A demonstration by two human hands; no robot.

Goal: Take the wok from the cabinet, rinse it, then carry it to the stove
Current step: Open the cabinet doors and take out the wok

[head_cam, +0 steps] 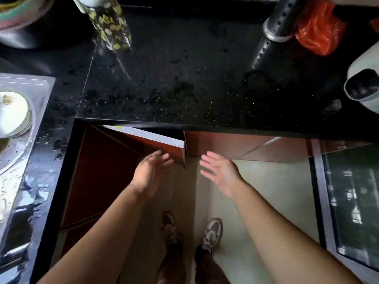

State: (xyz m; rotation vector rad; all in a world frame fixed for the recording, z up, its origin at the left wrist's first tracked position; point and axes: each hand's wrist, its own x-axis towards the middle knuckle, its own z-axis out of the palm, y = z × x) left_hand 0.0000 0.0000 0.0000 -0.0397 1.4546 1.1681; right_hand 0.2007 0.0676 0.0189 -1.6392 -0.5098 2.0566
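A red-brown cabinet door [155, 143] under the black counter stands partly ajar, its pale top edge swung out toward me. My left hand [150, 171] is stretched out just below the door's free edge, fingers apart, holding nothing. My right hand [220, 171] hovers to the right of that edge, palm open and empty, apart from the door. The inside of the cabinet is dark and hidden. No wok is in view. The steel sink [30, 124] lies at the left.
A speckled black countertop [184, 78] wraps around the corner. White bowls [12, 113] sit in the sink. A patterned bottle [109, 23], a metal utensil holder [274, 31], an orange bag [320, 31] and a white appliance [365, 85] stand on the counter. A glass door [348, 201] is at right.
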